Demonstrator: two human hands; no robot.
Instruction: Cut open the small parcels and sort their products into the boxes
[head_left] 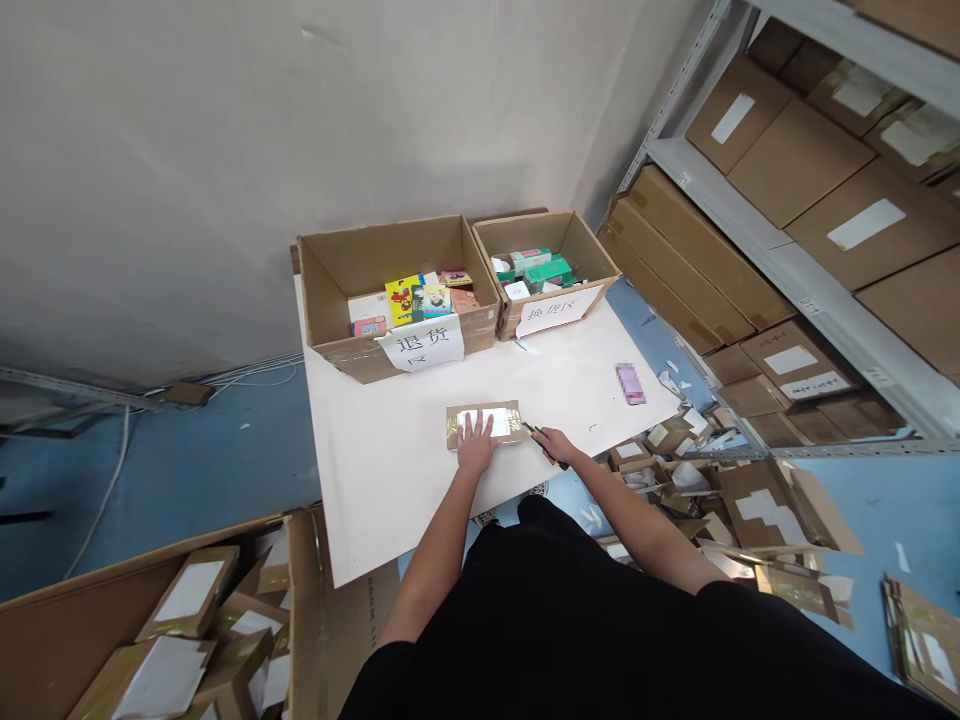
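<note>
A small brown taped parcel (508, 423) with a white label lies on the white table (390, 460). My left hand (475, 443) lies flat on the parcel with fingers spread, pressing it down. My right hand (555, 445) is closed round a dark utility knife (537, 433), whose tip touches the parcel's right edge.
Two open cardboard boxes stand at the table's back: a large one (330, 300) with colourful packets, a smaller one (592, 265) with green packets. A pink item (630, 383) lies at the right. A carton of parcels (195, 640) sits lower left; opened cartons (750, 500) litter the floor; shelves (787, 260) stand right.
</note>
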